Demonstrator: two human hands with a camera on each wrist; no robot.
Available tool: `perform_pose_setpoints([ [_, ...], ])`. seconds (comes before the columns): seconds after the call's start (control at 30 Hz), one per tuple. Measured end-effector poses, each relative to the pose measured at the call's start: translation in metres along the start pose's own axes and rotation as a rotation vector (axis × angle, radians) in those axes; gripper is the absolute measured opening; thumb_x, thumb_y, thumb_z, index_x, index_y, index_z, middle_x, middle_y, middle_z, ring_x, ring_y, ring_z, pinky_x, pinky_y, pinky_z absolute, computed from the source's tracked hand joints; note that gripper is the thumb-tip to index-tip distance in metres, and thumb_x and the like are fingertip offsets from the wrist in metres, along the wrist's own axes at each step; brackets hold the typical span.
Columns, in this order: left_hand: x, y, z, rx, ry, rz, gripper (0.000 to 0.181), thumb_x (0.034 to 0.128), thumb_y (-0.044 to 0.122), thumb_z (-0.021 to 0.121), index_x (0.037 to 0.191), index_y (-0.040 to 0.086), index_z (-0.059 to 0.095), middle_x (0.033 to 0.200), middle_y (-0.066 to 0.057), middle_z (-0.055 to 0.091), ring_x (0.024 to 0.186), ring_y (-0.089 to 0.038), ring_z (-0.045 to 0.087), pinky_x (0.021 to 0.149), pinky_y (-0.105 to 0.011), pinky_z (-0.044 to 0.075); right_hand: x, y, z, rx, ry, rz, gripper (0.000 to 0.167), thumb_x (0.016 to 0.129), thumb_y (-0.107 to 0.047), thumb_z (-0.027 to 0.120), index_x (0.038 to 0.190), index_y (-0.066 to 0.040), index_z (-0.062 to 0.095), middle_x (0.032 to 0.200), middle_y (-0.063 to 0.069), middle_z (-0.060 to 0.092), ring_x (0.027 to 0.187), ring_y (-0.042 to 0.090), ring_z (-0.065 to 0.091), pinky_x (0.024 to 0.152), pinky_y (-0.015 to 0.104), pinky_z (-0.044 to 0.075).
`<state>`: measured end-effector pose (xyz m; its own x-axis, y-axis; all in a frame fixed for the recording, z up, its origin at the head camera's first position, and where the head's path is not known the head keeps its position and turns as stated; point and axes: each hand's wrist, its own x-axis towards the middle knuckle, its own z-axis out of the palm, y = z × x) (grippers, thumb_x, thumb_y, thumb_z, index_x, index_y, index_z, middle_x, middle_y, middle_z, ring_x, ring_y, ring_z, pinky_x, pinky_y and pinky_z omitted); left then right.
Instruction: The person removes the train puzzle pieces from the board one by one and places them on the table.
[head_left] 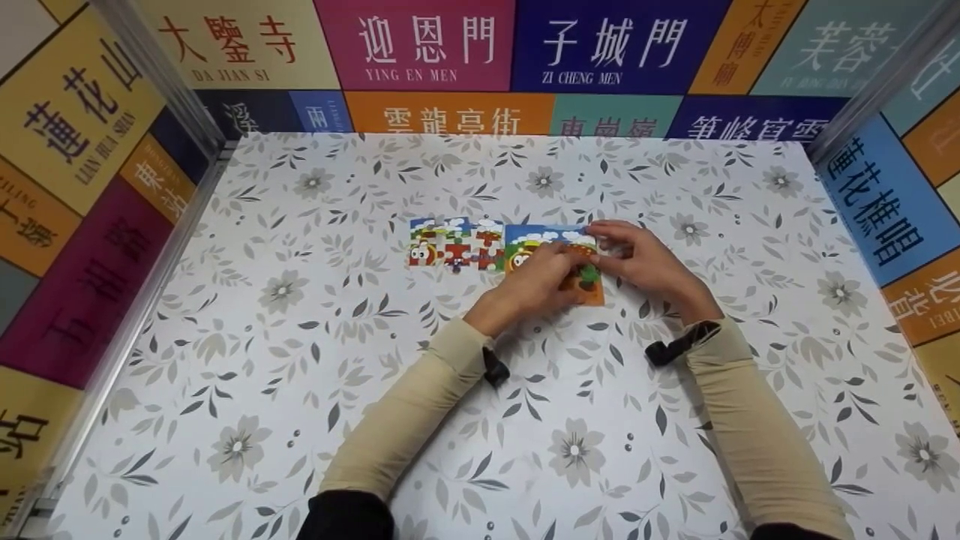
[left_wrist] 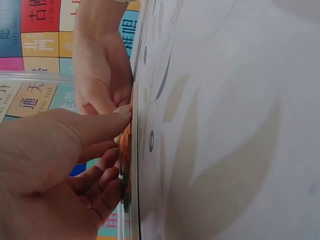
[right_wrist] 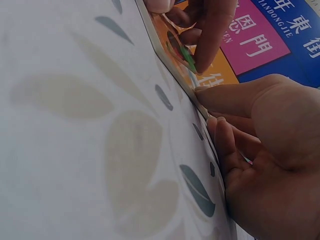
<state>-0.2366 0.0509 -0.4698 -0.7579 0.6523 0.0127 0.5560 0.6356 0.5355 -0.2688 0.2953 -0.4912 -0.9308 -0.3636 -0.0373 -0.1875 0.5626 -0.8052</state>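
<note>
A colourful picture board (head_left: 590,294) lies flat on the table, its orange lower corner showing. Over its middle is my left hand (head_left: 534,283), with bent fingers whose tips touch the printed surface; the left hand (left_wrist: 55,165) hides what lies under them. At the board's right edge my right hand (head_left: 651,264) holds the rim between thumb and fingers. The right wrist view has the right hand (right_wrist: 270,135) close to the board's edge (right_wrist: 172,67), thumb on top. Left of the board, a partly joined jigsaw (head_left: 457,247) with red, blue and white pieces lies flat.
The table (head_left: 300,375) has a white cover with grey flowers and leaves. Behind it and at both sides stand panels (head_left: 427,45) with coloured blocks and large characters. Black straps with small devices sit at both wrists, over beige sleeves.
</note>
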Motion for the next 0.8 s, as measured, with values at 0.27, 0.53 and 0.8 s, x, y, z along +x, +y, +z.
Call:
perform_pose_setpoints([
  [0.27,0.0007,-0.0035,0.0014,-0.104,-0.001,0.027,0.053,0.1039,0.025,0.076,0.152,0.011,0.056,0.143,-0.009,0.059,0.13,-0.022,0.059,0.112,-0.035,0.05,-0.0006,0.0018,0.0,-0.005,-0.006,-0.001,0.056,0.105,-0.031,0.074,0.157,-0.017,0.059,0.169,0.007,0.045,0.136,0.032,0.058,0.106,0.041,0.047],
  [0.53,0.0015,-0.0037,-0.0007,-0.076,0.02,0.075,0.051,0.1022,0.016,0.076,0.15,0.009,0.06,0.14,-0.008,0.068,0.125,-0.021,0.067,0.107,-0.031,0.055,0.0007,0.0038,0.0002,-0.01,-0.005,-0.006,0.054,0.105,-0.027,0.074,0.156,-0.017,0.06,0.169,0.006,0.046,0.137,0.03,0.057,0.104,0.034,0.047],
  [0.8,-0.001,-0.0023,-0.0028,0.068,-0.002,0.083,0.062,0.1026,0.029,0.076,0.159,0.012,0.056,0.153,-0.011,0.062,0.139,-0.027,0.061,0.118,-0.037,0.049,0.0016,0.0058,0.0,-0.021,0.003,-0.018,0.053,0.105,-0.023,0.074,0.156,-0.016,0.061,0.167,0.007,0.048,0.134,0.03,0.059,0.1,0.025,0.047],
])
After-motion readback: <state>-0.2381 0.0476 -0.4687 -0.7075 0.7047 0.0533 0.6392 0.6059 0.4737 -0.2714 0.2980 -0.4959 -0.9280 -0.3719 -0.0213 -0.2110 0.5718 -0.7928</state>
